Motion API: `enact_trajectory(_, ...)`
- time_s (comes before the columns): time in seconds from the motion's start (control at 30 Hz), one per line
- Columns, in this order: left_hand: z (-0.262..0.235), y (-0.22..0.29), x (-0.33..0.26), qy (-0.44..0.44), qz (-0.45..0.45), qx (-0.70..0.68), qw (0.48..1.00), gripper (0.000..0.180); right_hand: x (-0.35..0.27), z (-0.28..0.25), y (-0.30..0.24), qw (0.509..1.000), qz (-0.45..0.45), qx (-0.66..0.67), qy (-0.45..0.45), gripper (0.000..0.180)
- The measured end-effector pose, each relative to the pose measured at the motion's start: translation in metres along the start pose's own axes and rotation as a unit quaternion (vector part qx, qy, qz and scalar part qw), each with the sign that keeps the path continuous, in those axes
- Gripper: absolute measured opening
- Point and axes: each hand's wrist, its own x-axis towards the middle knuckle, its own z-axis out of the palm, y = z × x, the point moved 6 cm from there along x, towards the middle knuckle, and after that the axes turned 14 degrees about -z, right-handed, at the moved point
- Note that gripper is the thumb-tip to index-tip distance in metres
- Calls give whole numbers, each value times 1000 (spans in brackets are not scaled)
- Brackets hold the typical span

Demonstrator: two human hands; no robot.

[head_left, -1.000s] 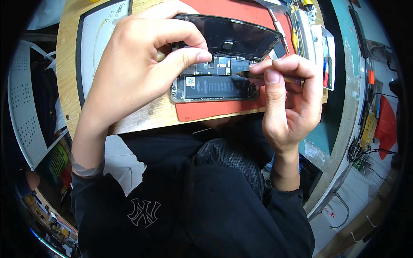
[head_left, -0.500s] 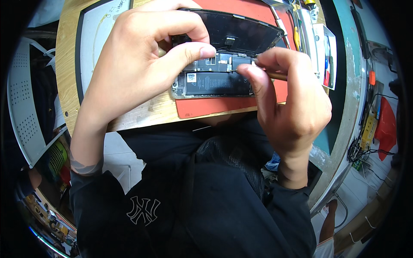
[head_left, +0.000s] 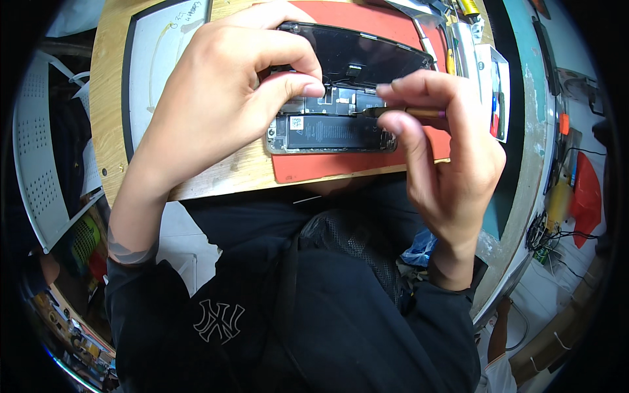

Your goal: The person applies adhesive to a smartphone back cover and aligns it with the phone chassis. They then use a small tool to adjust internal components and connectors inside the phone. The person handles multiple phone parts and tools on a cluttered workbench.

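Note:
An opened smartphone [head_left: 386, 141] lies on a red mat [head_left: 298, 169], its dark battery [head_left: 344, 133] along the near side. The display [head_left: 367, 51] is tilted up behind the body, joined by a small cable. My left hand [head_left: 229, 85] reaches over the phone's left end, thumb and forefinger bent together beside the raised display; what they pinch is hidden. My right hand [head_left: 452, 144] is at the phone's right end, holding a screwdriver [head_left: 419, 112] with a brown and purple handle between thumb and fingers. Its thin dark tip points left into the body, just above the battery.
A dark-framed white board [head_left: 147, 72] lies on the wooden table [head_left: 216, 187] at the left. At the right stand a white box [head_left: 501, 98] with pens in it and several tools, among them one with a yellow handle [head_left: 451, 60]. The table's front edge is close to my lap.
My right hand has opened its fingers somewhat, and more of the screwdriver shows. The whole view has shifted slightly; my left hand keeps its place by the display.

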Motion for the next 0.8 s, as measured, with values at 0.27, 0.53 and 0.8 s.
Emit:
enact_trajectory(0.27,-2,-2,-1,8,-3,-6,1000,6,-9,-4,19,941,91,243,217,14)
enact_trajectory(0.53,0,-10,-16,-20,-122,-53,991,5,-16,15,13,920,47,227,315,9)
enact_trajectory(0.8,9,-19,-2,-51,-164,-34,985,4,-12,11,17,910,37,219,352,10)
